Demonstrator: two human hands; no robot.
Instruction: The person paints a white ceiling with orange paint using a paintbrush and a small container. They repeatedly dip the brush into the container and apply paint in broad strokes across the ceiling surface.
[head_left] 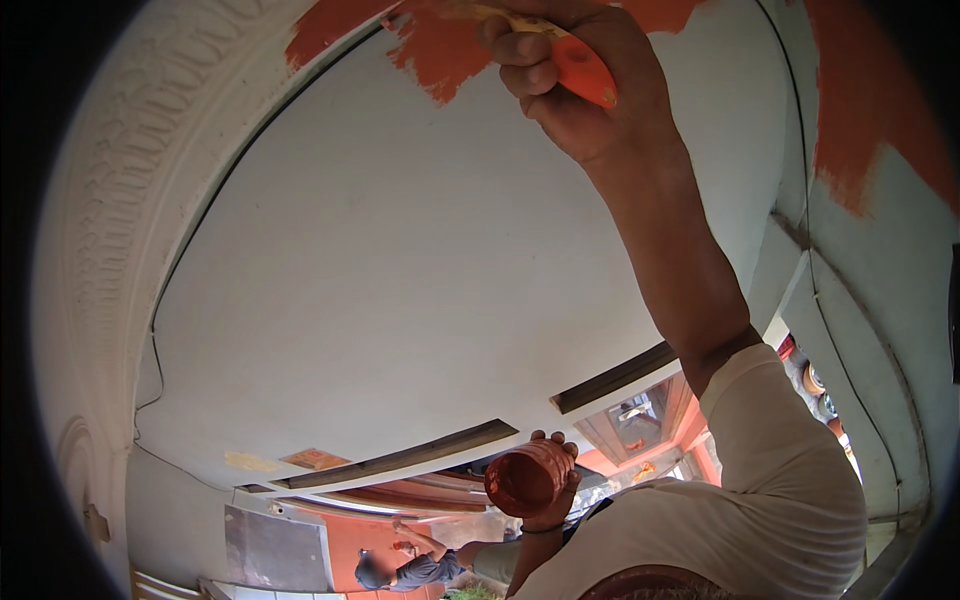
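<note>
One orange-handled paintbrush (585,72) is positioned at the upper edge of the view, beside a red-orange paint patch (440,62) on the pale wall surface (400,250); the right hand (600,122) is closed around its handle, fingers curled, while bristle contact cannot be determined. Below, the left hand (567,492) grips a paint-smeared round container (527,480), its open mouth facing the camera. Outward from these, a dark cable (222,188) follows the surface's left border, and a co-worker in a dark cap (372,572) appears at the lower edge.
</note>
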